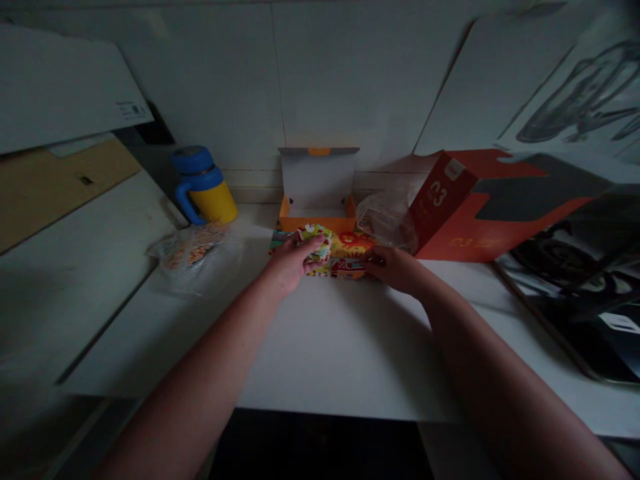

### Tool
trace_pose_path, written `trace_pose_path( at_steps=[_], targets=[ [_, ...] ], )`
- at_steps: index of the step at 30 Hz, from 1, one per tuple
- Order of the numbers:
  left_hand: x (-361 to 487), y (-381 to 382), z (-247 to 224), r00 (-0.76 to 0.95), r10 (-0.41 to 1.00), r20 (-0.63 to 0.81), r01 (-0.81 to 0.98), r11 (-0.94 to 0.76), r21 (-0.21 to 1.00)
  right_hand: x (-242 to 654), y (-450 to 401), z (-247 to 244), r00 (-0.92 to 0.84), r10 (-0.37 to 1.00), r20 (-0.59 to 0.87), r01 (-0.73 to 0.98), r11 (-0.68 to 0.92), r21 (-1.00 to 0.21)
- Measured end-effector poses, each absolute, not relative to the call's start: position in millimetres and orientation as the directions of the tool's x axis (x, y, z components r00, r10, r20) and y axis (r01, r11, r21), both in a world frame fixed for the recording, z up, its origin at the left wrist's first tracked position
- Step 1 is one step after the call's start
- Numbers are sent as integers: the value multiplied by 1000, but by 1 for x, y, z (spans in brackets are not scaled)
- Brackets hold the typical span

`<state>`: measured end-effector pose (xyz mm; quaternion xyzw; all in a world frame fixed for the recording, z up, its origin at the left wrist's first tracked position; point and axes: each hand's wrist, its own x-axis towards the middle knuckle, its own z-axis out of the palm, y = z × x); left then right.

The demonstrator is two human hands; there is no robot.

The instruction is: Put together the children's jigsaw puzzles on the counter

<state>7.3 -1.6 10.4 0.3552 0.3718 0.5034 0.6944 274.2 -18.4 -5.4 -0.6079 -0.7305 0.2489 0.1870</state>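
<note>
My left hand point(291, 261) is closed round a stack of colourful, mostly green jigsaw puzzle pieces point(317, 244), thumb on top. Below and behind it lies a bright printed picture point(349, 241) with a lion face and a red barn, flat on the white table. My right hand point(393, 268) rests at the picture's right end, thumb and fingertips pinched together; what sits between them, if anything, is too small to make out. Directly behind the picture stands an orange box point(319, 223) with its lid raised, its inside only partly visible.
A crumpled clear plastic bag point(387, 217) lies between the orange box and a large red carton point(465, 223). At left are a yellow and blue jug point(213, 193) and a plastic bag of small sticks point(195, 253). A dark flat appliance point(595, 333) occupies the right side.
</note>
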Motion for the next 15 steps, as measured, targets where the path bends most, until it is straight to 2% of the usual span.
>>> trace_pose_path(
  at_steps=[4,10,15],
  targets=[
    [7,-1,9,223,962,-160,-430,244,869,266,-22,-3,-181,982,49,837,180,-516],
    [7,-1,10,206,964,-168,-426,243,872,257,-27,2,-189,978,84,897,207,-391],
    [7,-1,12,197,966,-165,-428,236,872,249,-30,3,-201,976,86,891,218,-399]
  ],
)
